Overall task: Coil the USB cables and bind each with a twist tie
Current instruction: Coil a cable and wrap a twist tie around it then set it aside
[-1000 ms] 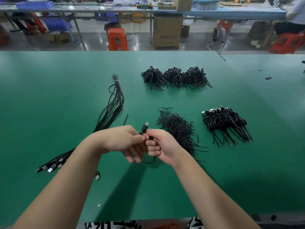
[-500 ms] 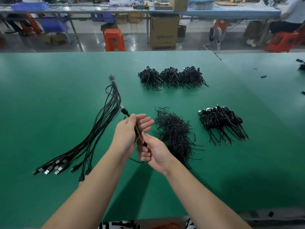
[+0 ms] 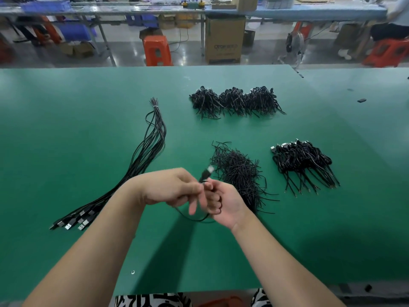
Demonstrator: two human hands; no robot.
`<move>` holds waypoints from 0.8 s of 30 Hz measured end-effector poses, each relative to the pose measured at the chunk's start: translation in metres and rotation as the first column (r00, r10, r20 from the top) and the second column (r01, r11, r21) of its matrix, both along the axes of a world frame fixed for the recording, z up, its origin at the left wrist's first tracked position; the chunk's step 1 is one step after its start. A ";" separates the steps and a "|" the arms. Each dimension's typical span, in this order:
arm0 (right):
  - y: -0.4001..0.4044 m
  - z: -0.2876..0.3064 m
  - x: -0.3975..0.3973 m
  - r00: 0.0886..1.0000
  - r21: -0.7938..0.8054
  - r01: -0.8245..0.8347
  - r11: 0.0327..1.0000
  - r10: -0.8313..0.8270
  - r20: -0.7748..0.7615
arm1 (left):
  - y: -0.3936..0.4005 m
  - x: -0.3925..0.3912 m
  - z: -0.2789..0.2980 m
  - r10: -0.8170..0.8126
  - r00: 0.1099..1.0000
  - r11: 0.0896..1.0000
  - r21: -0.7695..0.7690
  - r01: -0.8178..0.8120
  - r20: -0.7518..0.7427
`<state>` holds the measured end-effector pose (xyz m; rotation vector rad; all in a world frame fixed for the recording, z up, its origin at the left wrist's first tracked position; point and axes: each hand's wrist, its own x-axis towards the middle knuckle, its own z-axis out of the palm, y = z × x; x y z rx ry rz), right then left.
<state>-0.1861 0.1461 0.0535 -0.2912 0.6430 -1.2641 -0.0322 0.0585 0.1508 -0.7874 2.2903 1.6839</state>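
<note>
We recorded both hands raised just above the green table [image 3: 66, 151], near centre, meeting over one black USB cable [image 3: 194, 218].

Left hand [image 3: 170, 189]: knuckles up, fingers curled down around the cable; one finger stuck out downward and blurred. The hand was closed on the cable rather than spread.

Right hand [image 3: 223, 202]: palm turned toward the left hand, fingers curled tight, pinching the cable just below its plug. The USB plug [image 3: 207, 172] stood up and tilted to the right between the two hands, its metal tip blurred. A loop of the same cable hung below the hands and curved from under the left fingers to the heel of the right hand. How many turns were already wound inside the fists we could not tell.

Other task items on the table:
- Bundle of straight USB cables [image 3: 150, 149], left of the hands, tied at its far end, plugs fanned out at the near left.
- Loose pile of black twist ties [image 3: 241, 173], just right of the hands.
- Batch of coiled, tied cables [image 3: 303, 160], further right, tails pointing near-right.
- Three clumps of finished coiled cables [image 3: 234, 101] in a row at the far centre.

Beyond the table edge: an orange stool [image 3: 157, 49] and a cardboard box [image 3: 224, 38] on the floor.
</note>
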 end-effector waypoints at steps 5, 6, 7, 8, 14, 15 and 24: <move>-0.005 0.008 -0.007 0.993 -0.027 0.009 1.000 -0.012 -0.116 | 0.013 -0.025 -0.022 0.296 0.939 0.784 -0.606 -0.134 0.175; -0.007 0.009 -0.005 0.993 -0.041 0.017 0.999 -0.022 -0.115 | 0.015 -0.029 -0.029 0.382 0.921 0.697 -0.678 -0.235 0.073; -0.008 0.010 -0.002 0.994 -0.059 0.019 0.998 -0.025 -0.103 | 0.017 -0.032 -0.035 0.467 0.882 0.631 -0.678 -0.377 -0.057; -0.010 0.011 0.000 0.996 -0.078 0.018 0.997 -0.025 -0.085 | 0.019 -0.036 -0.039 0.545 0.819 0.611 -0.583 -0.535 -0.180; -0.007 0.005 0.016 0.993 -0.077 -0.047 0.996 0.038 -0.111 | 0.018 -0.051 -0.037 0.920 0.198 0.374 0.599 -0.708 -0.339; -0.005 0.002 0.018 0.994 -0.062 -0.052 0.997 0.045 -0.102 | 0.013 -0.051 -0.033 0.936 0.172 0.341 0.673 -0.657 -0.307; -0.004 0.003 -0.001 1.000 -0.043 -0.014 0.999 0.014 -0.002 | -0.008 0.004 -0.011 0.306 0.878 0.936 0.285 -0.206 -0.369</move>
